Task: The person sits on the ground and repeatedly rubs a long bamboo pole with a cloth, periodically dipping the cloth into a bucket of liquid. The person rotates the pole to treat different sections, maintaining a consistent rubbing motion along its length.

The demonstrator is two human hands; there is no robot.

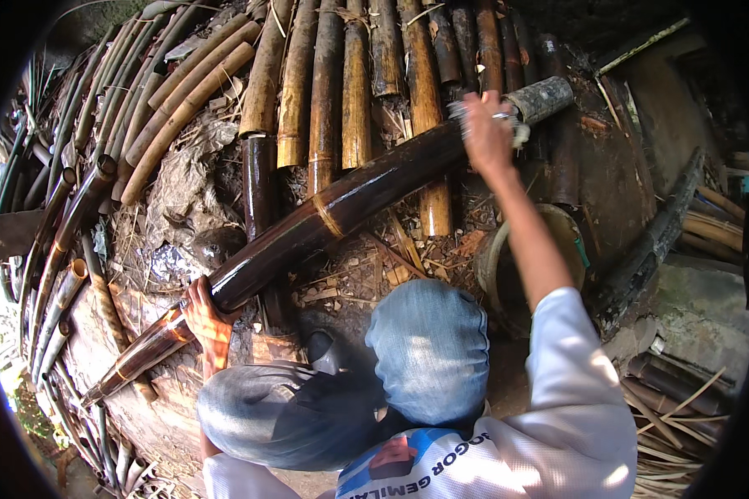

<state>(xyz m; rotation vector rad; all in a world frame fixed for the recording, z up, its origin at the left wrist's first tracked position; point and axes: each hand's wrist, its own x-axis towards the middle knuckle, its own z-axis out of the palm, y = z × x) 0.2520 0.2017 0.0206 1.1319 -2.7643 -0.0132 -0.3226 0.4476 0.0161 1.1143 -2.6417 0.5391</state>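
A long, dark, wet bamboo pole [341, 214] slants across in front of me, from the lower left up to a dull grey, unwetted-looking end at the upper right. My left hand [208, 320] is wrapped around its lower part, beside my knee. Near the grey end, my right hand [484, 129] presses on the pole, closed and smeared by motion. A small pale scrap [521, 135] pokes out by its fingers; what kind of thing it is I cannot make out. Under the pole stands another dark, wet bamboo piece [260, 187].
Several brown bamboo poles [324, 91] lie side by side at the far side. More bamboo [195, 83] is piled at the left. A bucket [495, 266] stands beneath my right forearm. Split strips [674, 407] and a dark log [653, 249] lie at right; chips litter the ground.
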